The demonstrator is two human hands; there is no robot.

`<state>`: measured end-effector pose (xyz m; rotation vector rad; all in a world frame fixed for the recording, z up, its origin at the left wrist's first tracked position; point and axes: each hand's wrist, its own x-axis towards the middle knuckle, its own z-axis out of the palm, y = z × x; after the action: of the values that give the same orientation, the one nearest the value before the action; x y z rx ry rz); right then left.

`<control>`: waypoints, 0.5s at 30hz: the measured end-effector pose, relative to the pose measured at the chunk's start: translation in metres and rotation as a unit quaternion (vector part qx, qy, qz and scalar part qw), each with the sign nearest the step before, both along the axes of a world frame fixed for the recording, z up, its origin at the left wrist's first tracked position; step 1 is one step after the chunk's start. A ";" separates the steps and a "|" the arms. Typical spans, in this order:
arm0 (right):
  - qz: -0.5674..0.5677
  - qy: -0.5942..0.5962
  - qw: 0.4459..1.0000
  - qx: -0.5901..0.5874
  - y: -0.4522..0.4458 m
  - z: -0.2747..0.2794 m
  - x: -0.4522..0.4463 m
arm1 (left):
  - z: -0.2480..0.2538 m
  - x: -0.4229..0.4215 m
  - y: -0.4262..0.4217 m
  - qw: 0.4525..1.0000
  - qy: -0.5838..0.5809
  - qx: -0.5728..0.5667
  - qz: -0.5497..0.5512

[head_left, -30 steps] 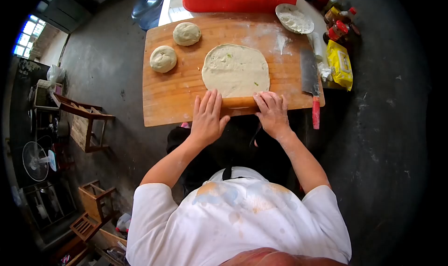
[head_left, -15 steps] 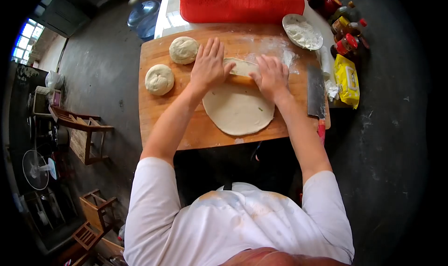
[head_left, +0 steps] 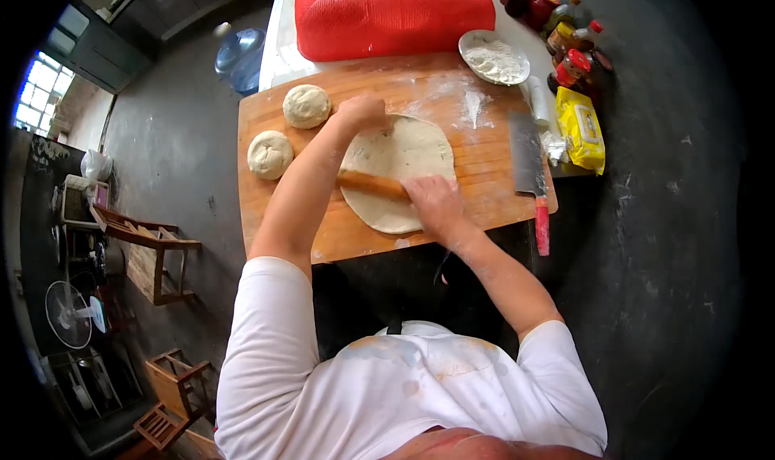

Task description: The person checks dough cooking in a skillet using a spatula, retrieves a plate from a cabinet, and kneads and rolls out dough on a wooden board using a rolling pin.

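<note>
A flat round sheet of dough [head_left: 404,149] lies on the wooden board [head_left: 484,165]. My left hand [head_left: 362,111] is curled at the dough's far left edge and appears to grip it; its fingertips are hidden. Nearer to me, my right hand [head_left: 436,203] is closed on the right end of a wooden rolling pin [head_left: 370,183]. The pin rests slantwise across the near part of the dough, its left end partly behind my left forearm. Two balls of dough, one farther [head_left: 307,106] and one nearer [head_left: 270,155], sit at the board's left.
A cleaver [head_left: 529,157] with a red handle lies along the board's right edge. Behind it stand a bowl of flour [head_left: 496,60], a yellow wipes packet [head_left: 581,129] and several bottles and jars [head_left: 571,68]. A red cover [head_left: 395,16] lies beyond the board.
Both hands were on the rolling pin at the far side of the dough. The right hand has drawn the pin nearer; the left has let go and curled at the far edge.
</note>
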<state>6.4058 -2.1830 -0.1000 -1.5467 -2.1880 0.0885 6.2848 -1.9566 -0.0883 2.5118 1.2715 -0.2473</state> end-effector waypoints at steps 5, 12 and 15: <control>0.047 0.081 0.994 -0.051 -0.056 0.022 -0.011 | 0.016 -0.005 -0.004 0.988 -0.053 -0.139 0.033; 0.087 0.115 0.982 -0.120 -0.100 0.008 -0.017 | 0.036 0.001 -0.031 0.987 -0.025 -0.153 -0.030; 0.083 0.124 0.984 -0.098 -0.111 0.004 -0.020 | 0.069 0.016 -0.055 0.994 0.054 -0.076 -0.060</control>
<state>6.3863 -2.2939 -0.0958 -1.3638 -2.1536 0.5340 6.3007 -2.0120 -0.0196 2.4758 1.0953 -0.4951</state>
